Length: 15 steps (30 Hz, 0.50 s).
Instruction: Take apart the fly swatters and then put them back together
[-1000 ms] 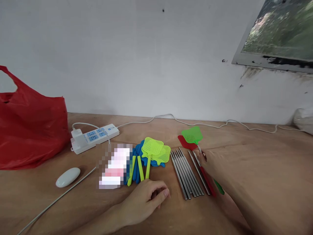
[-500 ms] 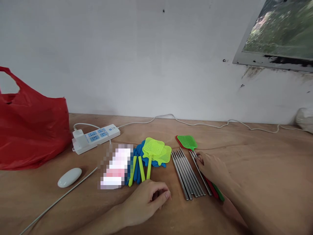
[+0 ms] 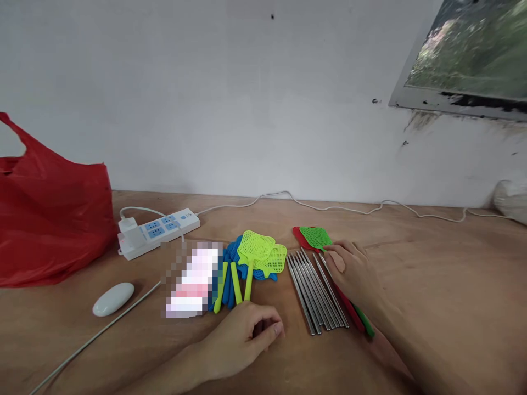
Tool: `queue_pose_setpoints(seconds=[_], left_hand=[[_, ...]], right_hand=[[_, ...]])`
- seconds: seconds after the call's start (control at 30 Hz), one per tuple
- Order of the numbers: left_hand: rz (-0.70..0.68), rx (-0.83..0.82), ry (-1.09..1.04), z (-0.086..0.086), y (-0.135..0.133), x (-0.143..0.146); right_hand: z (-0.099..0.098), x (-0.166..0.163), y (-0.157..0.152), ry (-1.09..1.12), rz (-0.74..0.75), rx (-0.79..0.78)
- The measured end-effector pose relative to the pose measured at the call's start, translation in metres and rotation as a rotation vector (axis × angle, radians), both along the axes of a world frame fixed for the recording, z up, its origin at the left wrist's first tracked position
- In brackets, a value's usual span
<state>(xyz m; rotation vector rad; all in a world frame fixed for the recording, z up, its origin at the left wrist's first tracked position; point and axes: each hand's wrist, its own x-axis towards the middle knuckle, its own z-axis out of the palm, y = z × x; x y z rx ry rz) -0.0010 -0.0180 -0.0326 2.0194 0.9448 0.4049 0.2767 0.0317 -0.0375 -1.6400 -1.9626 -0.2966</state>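
Note:
My left hand [image 3: 247, 340] rests on the table with its fingers loosely curled in and nothing visible in them. Just beyond it lie yellow-green fly swatters [image 3: 256, 245] on top of blue fly swatters [image 3: 234, 249]. My right hand [image 3: 352, 271] has its fingers closed at the neck of a green fly swatter [image 3: 315, 237]; the thumb's grip is partly hidden. Beneath the green one is a red fly swatter [image 3: 302, 238]. Several steel chopsticks [image 3: 315, 291] lie side by side to the left of my right hand.
A white power strip [image 3: 160, 230] with a plug sits at the back left, near a red plastic bag [image 3: 57, 219]. A white mouse [image 3: 113, 299] and a blurred bright-screened device [image 3: 195, 280] lie on the wooden table [image 3: 444, 285]. A thin cable [image 3: 325, 208] runs along the wall.
My right hand has moved up to the green swatter's neck. The separate chopsticks now lie closer to the others. More of the red swatter's head shows. My left hand stays put.

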Motion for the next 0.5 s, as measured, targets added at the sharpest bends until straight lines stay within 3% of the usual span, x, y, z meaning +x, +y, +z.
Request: queue_pose_setpoints(seconds=[0.07,0.27,0.37,0.5], left_hand=[[-0.003,0.006,-0.005,0.001,0.0,-0.001],[0.007,0.083,-0.026,0.008,0.0,-0.004],[0.026,0.163,-0.01,0.01,0.0,-0.006],[0.013,0.247,0.019,0.008,0.0,-0.009]], right_hand=[[0.001,-0.005,-0.002,0.069,0.102,0.037],[-0.01,-0.028,-0.012,0.089,0.369,-0.044],[-0.013,-0.034,-0.015,0.076,0.364,-0.067],[-0.012,-0.027,-0.012,0.056,0.197,-0.067]])
